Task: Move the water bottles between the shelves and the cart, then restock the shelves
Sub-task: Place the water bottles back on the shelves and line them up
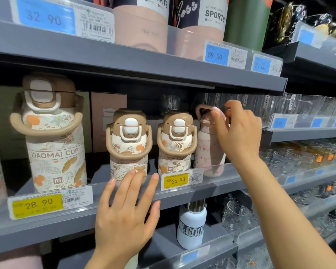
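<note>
A pink patterned water bottle stands at the right end of the middle shelf. My right hand grips the loop handle at its top. To its left stand two small brown-lidded leaf-print bottles and one large one marked XIAOMAI CUP. My left hand hovers flat with straight fingers in front of the shelf's clear front rail, below the small bottles, and holds nothing.
The shelf above carries pink SPORTS bottles and a green one. A white bottle stands on the shelf below. Glass cups fill the shelves to the right. Price tags line the shelf edges.
</note>
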Motion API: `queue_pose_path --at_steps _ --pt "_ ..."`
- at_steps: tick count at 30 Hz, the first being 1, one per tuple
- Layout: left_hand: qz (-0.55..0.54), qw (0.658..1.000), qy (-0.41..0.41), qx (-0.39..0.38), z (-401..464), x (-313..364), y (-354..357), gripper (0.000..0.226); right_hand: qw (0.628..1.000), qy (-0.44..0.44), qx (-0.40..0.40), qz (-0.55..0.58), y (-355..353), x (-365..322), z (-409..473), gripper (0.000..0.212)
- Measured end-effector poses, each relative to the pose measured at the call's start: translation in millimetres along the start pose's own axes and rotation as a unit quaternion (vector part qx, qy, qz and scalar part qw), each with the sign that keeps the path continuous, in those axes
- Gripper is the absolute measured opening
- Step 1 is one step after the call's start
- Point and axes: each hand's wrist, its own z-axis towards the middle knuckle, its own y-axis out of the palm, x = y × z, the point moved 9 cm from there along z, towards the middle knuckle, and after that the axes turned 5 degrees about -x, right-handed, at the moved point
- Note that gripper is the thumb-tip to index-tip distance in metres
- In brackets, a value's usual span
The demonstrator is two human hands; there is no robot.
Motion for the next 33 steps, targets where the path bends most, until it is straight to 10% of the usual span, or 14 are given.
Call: queue_pose_path --at_steps 12,20,33 --pt "-0.006 0.999 -0.038 0.0 38.9 65.2 19.7 0.051 0.976 -0.012 -0.066 0.205 17.9 40.7 9.8 0.023" --pt "0.084 0.994 -0.059 0.025 35.1 80.7 37.2 0.044 0.969 -0.166 -0.062 0.174 17.6 54.8 -10.6 0.062" --pt "0.09 0.993 -0.078 0.007 33.8 82.4 38.9 0.043 0.985 -0.079 -0.072 0.139 24.5 65.0 -25.0 0.064"
